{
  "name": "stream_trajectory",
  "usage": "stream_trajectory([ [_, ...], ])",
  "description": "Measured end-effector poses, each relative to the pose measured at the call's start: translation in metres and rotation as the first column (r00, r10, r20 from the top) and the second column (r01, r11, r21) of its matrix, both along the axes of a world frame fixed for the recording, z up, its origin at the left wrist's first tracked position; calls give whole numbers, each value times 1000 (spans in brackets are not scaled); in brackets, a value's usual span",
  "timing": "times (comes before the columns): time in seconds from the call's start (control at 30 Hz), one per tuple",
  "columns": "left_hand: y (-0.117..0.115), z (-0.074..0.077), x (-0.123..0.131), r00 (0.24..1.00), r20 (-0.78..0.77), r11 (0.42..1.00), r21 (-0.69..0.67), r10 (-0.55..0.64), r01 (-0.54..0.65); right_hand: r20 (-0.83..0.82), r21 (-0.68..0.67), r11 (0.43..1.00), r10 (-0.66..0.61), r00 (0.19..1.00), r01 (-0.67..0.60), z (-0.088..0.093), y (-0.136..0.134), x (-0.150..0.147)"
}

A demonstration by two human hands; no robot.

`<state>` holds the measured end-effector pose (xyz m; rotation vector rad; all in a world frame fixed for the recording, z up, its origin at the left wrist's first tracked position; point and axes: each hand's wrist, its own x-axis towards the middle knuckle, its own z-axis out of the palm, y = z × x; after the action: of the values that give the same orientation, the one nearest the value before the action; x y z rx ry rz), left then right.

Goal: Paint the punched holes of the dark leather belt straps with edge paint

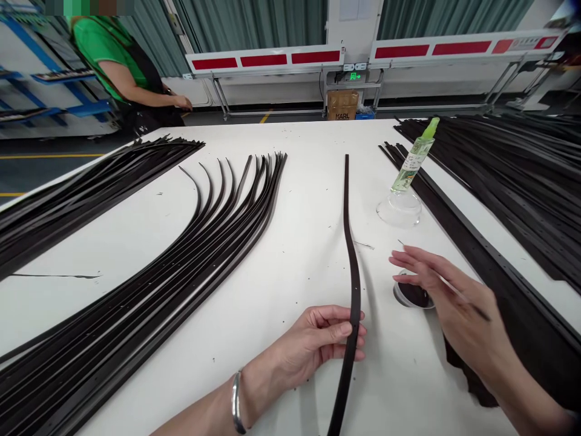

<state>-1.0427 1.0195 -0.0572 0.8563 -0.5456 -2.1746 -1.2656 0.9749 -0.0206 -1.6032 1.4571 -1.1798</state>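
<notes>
My left hand (324, 336) pinches a long black leather belt strip (353, 290) between thumb and fingers, and the strip runs up the white table (299, 242) with a slight S-bend. My right hand (447, 297) hovers just above a small round dish of dark liquid (412, 293). A thin dark stick (476, 309), possibly a brush, lies along that hand's fingers, and its tip is hard to make out. Behind the dish stand a glass bowl (399, 209) and a green-capped spray bottle (413, 160).
Fanned black strips (158, 242) cover the table's left side, and more lie in stacks (499, 181) at the right. A dark leather piece (467, 369) lies beneath my right hand. Beyond the table, a co-worker (113, 66) in a green shirt stands by blue shelving (54, 91).
</notes>
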Motion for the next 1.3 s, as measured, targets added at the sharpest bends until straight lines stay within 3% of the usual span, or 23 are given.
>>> stream_trajectory([
  [0.1, -1, 0, -2, 998, 58, 998, 45, 38, -41, -141, -82, 995, -75, 987, 63, -2, -1, -31],
  [0.3, -7, 1, -3, 991, 135, 999, 46, -4, -2, -451, -257, 957, 1, 892, -131, -20, -7, -47],
  [0.57, -9, 5, -4, 989, 147, 999, 36, -30, 25, -508, -286, 936, 34, 861, -206, -31, -11, -41],
  [0.83, -8, 3, -1, 992, 125, 999, 31, -33, 30, -465, -282, 946, 9, 885, -158, -29, -8, -42],
  [1.0, -5, 1, 1, 995, 95, 999, 29, -38, 35, -114, -108, 991, -93, 989, 80, -20, 1, -43],
  [1.13, -5, 0, 1, 996, 83, 1000, 4, -26, 26, 116, 6, 996, -85, 990, 85, -22, 4, -40],
  [1.2, -5, 0, 1, 996, 81, 1000, -11, -27, 28, 109, -6, 997, -80, 991, 81, -22, 5, -38],
  [1.3, -5, 1, -1, 996, 84, 999, -22, -31, 33, -100, -82, 993, -90, 991, 82, -20, 3, -38],
])
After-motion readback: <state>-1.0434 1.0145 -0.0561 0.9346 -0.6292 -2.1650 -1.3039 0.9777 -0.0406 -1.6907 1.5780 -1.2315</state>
